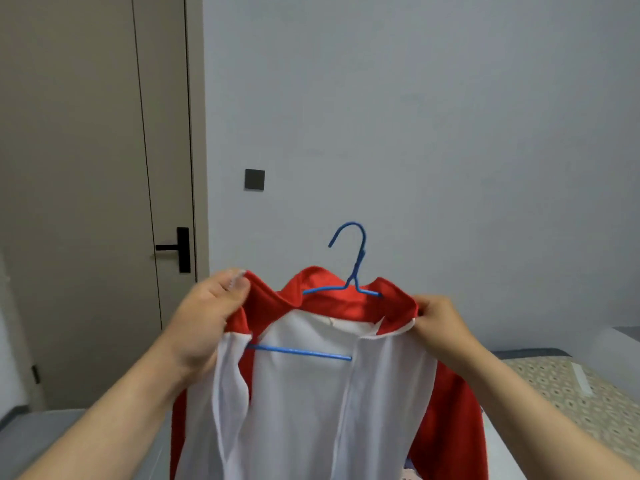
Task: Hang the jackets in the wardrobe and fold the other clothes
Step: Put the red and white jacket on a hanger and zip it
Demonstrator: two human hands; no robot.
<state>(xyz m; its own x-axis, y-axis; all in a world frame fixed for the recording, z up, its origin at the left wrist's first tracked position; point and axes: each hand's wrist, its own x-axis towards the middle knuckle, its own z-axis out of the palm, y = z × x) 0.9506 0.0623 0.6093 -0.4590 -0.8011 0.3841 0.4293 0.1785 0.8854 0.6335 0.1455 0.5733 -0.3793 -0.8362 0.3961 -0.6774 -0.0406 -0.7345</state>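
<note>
A red jacket [329, 299] with a white lining hangs open in front of me, held up in the air. A blue wire hanger [353, 268] sits inside it, with its hook standing above the collar and its lower bar crossing the lining. My left hand [211, 313] grips the left front edge of the jacket near the collar. My right hand [440, 323] pinches the right collar edge. The jacket's lower part runs out of the bottom of the frame.
A closed beige door [86, 202] with a black handle [176, 249] stands at the left. A grey wall with a dark switch plate [255, 179] is straight ahead. A bed with a patterned mattress [571, 393] lies at the lower right.
</note>
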